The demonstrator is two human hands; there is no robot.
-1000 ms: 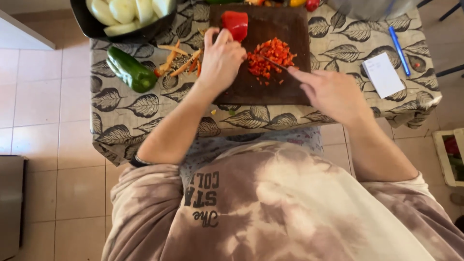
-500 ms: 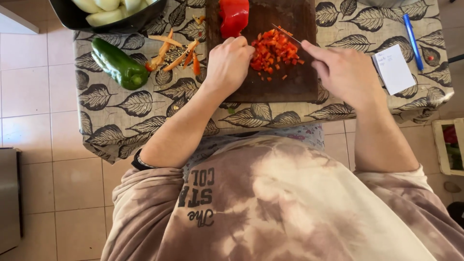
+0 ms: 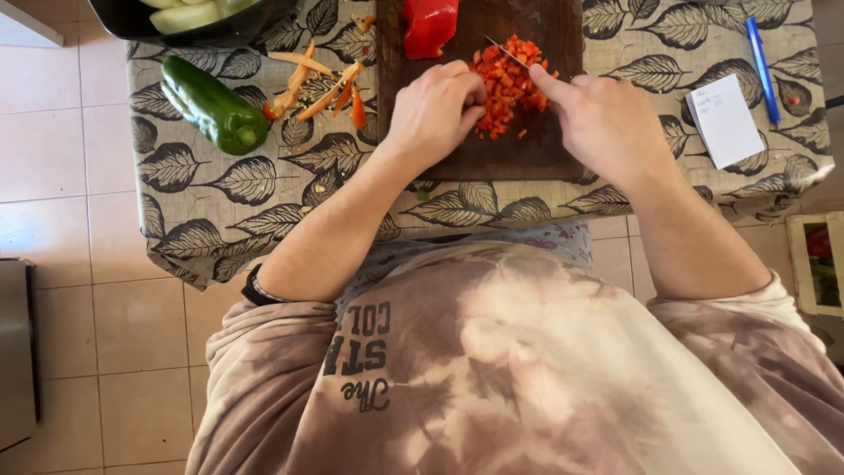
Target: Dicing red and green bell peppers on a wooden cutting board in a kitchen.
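- The right hand (image 3: 607, 123) is closing around a knife handle, forefinger lying along the top; the thin blade of the knife (image 3: 507, 53) is angling up and left over the heap of diced red pepper (image 3: 508, 81).
- The left hand (image 3: 435, 110) is curling shut, knuckles forward, fingertips pressing at the left edge of the dice rather than holding any one piece.
- A second ago the hands were sitting wider apart, the left one spread flat near the pepper half; now both are crowding in on the heap, which looks tighter and more gathered. To my eye this is meaning the cutting is moving from rough to fine.
- The dice are lying in the middle of the dark wooden cutting board (image 3: 527, 154), with an uncut red pepper piece (image 3: 429, 25) resting at its far edge.
- Left of the board, orange-red trimmings (image 3: 321, 88) and a green pepper (image 3: 211, 104) are lying on the leaf-patterned tablecloth (image 3: 229, 211).
- Far right, a white note (image 3: 724, 119) and a blue pen (image 3: 761, 57) are lying side by side.
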